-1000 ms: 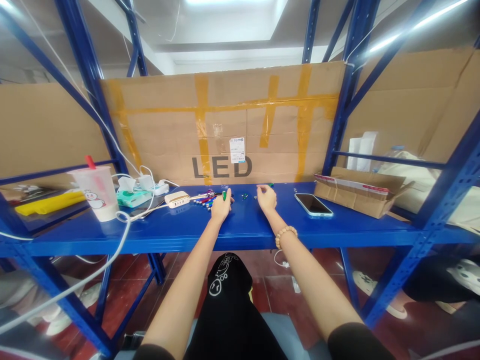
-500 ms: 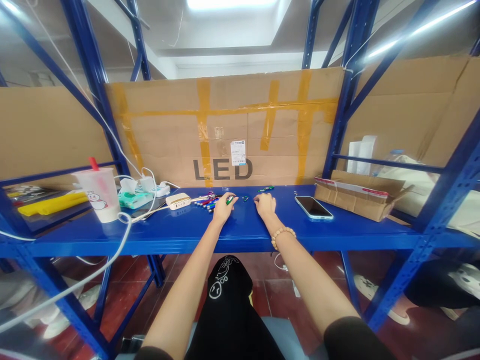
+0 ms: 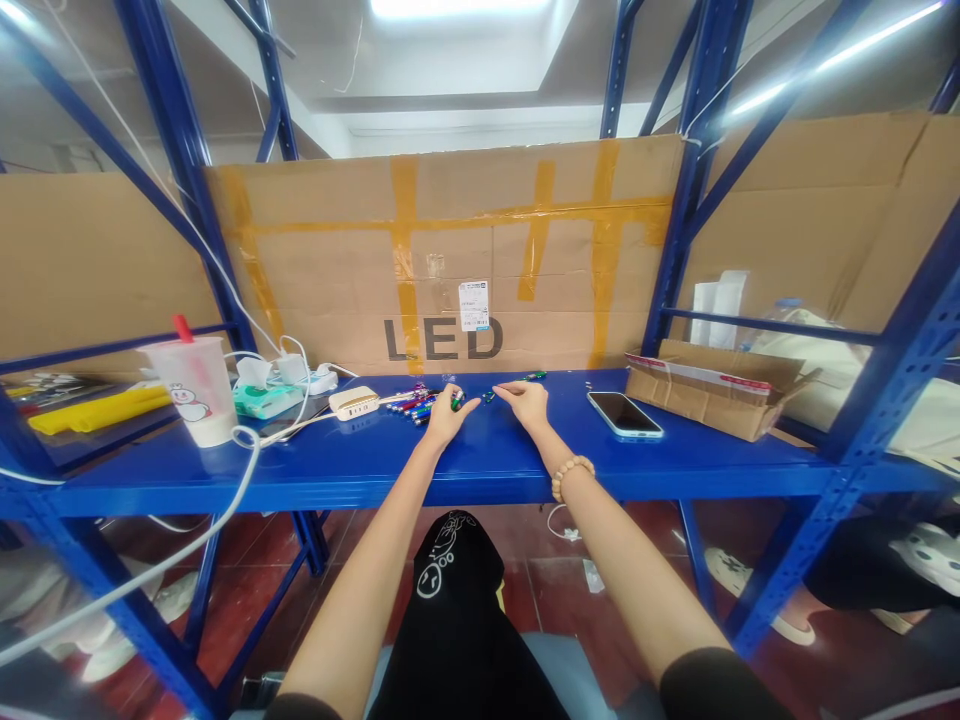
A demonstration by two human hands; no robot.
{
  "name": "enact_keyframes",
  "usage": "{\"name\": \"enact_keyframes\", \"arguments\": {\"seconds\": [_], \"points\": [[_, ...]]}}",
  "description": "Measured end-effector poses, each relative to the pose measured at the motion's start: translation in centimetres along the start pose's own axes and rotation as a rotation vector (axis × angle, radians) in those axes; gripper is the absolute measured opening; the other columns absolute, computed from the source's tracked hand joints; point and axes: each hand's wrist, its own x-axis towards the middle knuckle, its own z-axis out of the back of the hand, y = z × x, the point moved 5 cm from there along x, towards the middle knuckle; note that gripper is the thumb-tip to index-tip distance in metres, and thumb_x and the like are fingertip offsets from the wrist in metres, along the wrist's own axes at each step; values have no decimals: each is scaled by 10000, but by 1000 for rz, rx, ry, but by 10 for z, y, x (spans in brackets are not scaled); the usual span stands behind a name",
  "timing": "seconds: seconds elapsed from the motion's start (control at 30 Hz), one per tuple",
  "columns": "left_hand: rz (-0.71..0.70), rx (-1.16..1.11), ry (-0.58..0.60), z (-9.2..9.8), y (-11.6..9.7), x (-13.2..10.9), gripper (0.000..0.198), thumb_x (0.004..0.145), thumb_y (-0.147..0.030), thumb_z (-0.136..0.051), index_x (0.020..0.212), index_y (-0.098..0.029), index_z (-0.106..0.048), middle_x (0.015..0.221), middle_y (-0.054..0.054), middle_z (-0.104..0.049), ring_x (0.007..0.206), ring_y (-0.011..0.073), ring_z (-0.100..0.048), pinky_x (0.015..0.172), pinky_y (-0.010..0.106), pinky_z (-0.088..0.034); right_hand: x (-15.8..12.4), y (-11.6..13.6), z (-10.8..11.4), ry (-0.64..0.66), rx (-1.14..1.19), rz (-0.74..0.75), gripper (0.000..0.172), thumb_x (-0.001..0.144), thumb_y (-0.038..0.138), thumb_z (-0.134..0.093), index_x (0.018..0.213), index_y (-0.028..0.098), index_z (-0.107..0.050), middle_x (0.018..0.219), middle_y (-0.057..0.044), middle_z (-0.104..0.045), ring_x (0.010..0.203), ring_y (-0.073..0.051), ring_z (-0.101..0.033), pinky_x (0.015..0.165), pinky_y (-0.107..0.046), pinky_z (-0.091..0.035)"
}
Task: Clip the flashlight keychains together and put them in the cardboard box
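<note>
My left hand [image 3: 446, 418] is closed around a green pen [image 3: 457, 400], of which only a short part shows; its thumb sticks out to the right. Facing it, my right hand [image 3: 528, 404] reaches leftward over the blue shelf top with fingers stretched. Its fingertips are beside some small dark-green pieces [image 3: 489, 397], too small to name; I cannot tell whether they touch. Behind the right hand lies another green pen [image 3: 535, 376]. A pile of colored pens [image 3: 420, 408], blue, red and purple among them, lies just left of my left hand.
A phone [image 3: 625, 415] and an open cardboard box [image 3: 712, 395] are on the right. Leftward stand a white power strip [image 3: 354, 403], a tissue pack [image 3: 266, 400], cables and a cup with a red straw [image 3: 196, 395]. A cardboard sheet [image 3: 337, 270] closes the back.
My right hand has moved slightly left, its fingers stretching toward the small green pieces. My left thumb has swung outward, while that hand keeps the green pen.
</note>
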Motion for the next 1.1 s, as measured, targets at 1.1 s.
{"name": "enact_keyframes", "arguments": {"seconds": [1.1], "points": [[-4,-210,182,-5,-7,-4,169,850,-264,-397,723,-178,-468,765,0,-539,742,127,-481,694,247,-374,-12,32,-20,312,97,147,210,680,335,-639,718,141,-711,732,-77,-707,668,-193,-639,529,-266,-502]]}}
